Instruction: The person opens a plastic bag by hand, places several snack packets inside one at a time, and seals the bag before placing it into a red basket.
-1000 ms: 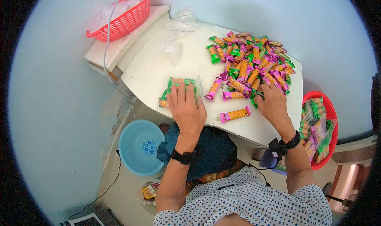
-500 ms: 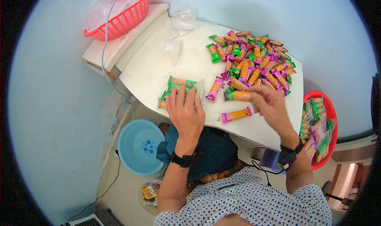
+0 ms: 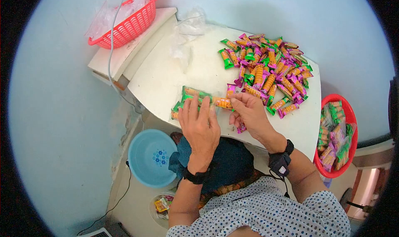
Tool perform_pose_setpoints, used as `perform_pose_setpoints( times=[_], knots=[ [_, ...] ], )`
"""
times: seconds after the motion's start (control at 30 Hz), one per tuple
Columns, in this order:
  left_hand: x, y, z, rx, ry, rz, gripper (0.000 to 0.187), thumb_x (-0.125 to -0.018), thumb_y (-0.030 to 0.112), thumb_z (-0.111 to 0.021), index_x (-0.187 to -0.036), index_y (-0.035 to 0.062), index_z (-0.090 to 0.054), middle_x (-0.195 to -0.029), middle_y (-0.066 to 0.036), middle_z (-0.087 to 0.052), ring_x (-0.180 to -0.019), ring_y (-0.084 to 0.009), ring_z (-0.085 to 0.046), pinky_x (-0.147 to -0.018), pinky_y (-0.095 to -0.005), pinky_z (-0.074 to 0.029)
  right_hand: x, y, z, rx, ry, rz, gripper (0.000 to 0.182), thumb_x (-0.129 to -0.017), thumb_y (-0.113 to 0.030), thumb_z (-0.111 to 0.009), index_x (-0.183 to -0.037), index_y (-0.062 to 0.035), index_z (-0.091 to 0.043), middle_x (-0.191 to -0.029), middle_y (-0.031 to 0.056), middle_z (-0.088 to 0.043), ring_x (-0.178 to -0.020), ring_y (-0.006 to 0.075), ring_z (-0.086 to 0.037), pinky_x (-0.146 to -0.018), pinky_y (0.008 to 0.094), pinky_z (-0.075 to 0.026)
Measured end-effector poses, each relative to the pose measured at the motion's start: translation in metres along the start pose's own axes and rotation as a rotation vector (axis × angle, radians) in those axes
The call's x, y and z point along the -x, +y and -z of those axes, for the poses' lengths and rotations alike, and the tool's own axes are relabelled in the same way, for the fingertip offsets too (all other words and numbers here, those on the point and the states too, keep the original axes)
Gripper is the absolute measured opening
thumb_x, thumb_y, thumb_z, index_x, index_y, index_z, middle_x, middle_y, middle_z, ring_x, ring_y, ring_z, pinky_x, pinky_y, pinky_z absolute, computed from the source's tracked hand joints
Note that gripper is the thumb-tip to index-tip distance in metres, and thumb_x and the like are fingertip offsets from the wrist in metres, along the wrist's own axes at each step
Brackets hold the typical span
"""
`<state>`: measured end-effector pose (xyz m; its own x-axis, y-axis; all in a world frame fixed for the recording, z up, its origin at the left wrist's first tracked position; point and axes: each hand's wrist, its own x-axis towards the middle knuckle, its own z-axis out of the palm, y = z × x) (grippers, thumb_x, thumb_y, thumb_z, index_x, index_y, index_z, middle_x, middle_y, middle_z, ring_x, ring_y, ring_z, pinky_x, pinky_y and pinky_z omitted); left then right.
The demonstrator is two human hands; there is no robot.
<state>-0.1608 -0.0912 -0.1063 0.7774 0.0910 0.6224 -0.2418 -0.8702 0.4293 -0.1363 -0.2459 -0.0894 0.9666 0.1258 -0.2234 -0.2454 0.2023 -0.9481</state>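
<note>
My left hand (image 3: 198, 122) lies with its fingers stretched over a clear plastic bag holding green-ended biscuit packets (image 3: 193, 92) at the table's front left edge. Its fingertips rest on the packets and partly hide them. My right hand (image 3: 252, 114) pinches the right end of an orange biscuit packet (image 3: 221, 102) between thumb and fingers. The packet lies crosswise, its left end at the bag's right side beside my left fingers. Just behind my right hand shows a purple-ended packet (image 3: 231, 90). Another purple end (image 3: 241, 128) peeks out below the hand.
A heap of purple and green biscuit packets (image 3: 266, 72) covers the right of the white table (image 3: 153, 85). Crumpled clear plastic (image 3: 191, 25) lies at the back. A red basket (image 3: 124, 31) stands upper left. Filled bags sit in a red tub (image 3: 352, 112); a blue basin (image 3: 143, 154) stands below.
My right hand has moved left and brought a biscuit packet to the bag under my left hand. My left hand stays on the bag, its fingers shifted slightly.
</note>
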Motion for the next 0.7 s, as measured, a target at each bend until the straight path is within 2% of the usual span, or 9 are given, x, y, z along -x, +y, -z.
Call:
perform_pose_setpoints(
  times=[0.1,0.3,0.4,0.5,0.6,0.7],
  knots=[
    [0.001,0.001,0.001,0.018,-0.011,-0.017,0.032,-0.093,0.015,-0.060,-0.123,0.0069,-0.066,-0.132,-0.020,-0.060,-0.125,-0.0419,-0.051,-0.109,-0.0546,-0.034,-0.004,0.006,-0.009,-0.098,-0.005,-0.009,0.025,-0.100,-0.015,-0.056,-0.118,0.0025,-0.056,-0.078,0.0092,-0.066,-0.058,0.0143,-0.065,-0.047,0.0255,-0.051],
    [0.002,0.001,0.002,0.042,-0.025,-0.025,0.036,-0.092,0.013,-0.061,-0.127,0.0054,-0.064,-0.135,-0.021,-0.057,-0.128,-0.0427,-0.048,-0.111,-0.0542,-0.033,-0.012,0.009,-0.019,-0.023,-0.091,0.056,0.022,-0.097,-0.005,-0.057,-0.117,0.0026,-0.054,-0.086,0.0137,-0.068,-0.067,0.0157,-0.069,-0.051,0.0269,-0.054],
    [0.002,0.001,0.002,0.049,-0.023,-0.031,0.037,-0.091,0.012,-0.061,-0.127,0.0049,-0.063,-0.135,-0.021,-0.056,-0.129,-0.0427,-0.048,-0.111,-0.0539,-0.033,-0.011,0.003,-0.025,0.249,0.031,0.147,0.025,-0.094,-0.006,-0.060,-0.116,0.0038,-0.055,-0.087,0.0169,-0.068,-0.068,0.0188,-0.070,-0.056,0.0304,-0.055],
    [0.003,0.000,0.001,0.077,-0.022,-0.041,0.038,-0.090,0.011,-0.062,-0.128,0.0049,-0.063,-0.136,-0.021,-0.056,-0.130,-0.0426,-0.047,-0.111,-0.0538,-0.032,-0.021,0.015,-0.025,0.474,0.159,0.370,0.030,-0.089,-0.006,-0.064,-0.115,0.0057,-0.056,-0.085,0.0184,-0.069,-0.070,0.0250,-0.071,-0.064,0.0369,-0.056],
    [0.002,0.000,0.001,0.104,-0.036,-0.051,0.039,-0.090,0.011,-0.062,-0.128,0.0045,-0.063,-0.137,-0.021,-0.055,-0.132,-0.0427,-0.045,-0.112,-0.0535,-0.032,-0.024,0.015,-0.028,0.563,0.181,0.408,0.036,-0.083,-0.007,-0.068,-0.116,0.0059,-0.057,-0.085,0.0177,-0.071,-0.074,0.0310,-0.071,-0.071,0.0411,-0.054],
    [0.003,-0.001,0.000,0.116,-0.050,-0.061,0.039,-0.090,0.010,-0.061,-0.129,0.0035,-0.062,-0.139,-0.021,-0.054,-0.134,-0.0428,-0.044,-0.112,-0.0533,-0.031,-0.024,0.004,-0.033,0.674,0.157,0.431,0.035,-0.081,-0.007,-0.069,-0.113,0.0032,-0.058,-0.083,0.0190,-0.071,-0.074,0.0332,-0.070,-0.069,0.0434,-0.053]
  ],
)
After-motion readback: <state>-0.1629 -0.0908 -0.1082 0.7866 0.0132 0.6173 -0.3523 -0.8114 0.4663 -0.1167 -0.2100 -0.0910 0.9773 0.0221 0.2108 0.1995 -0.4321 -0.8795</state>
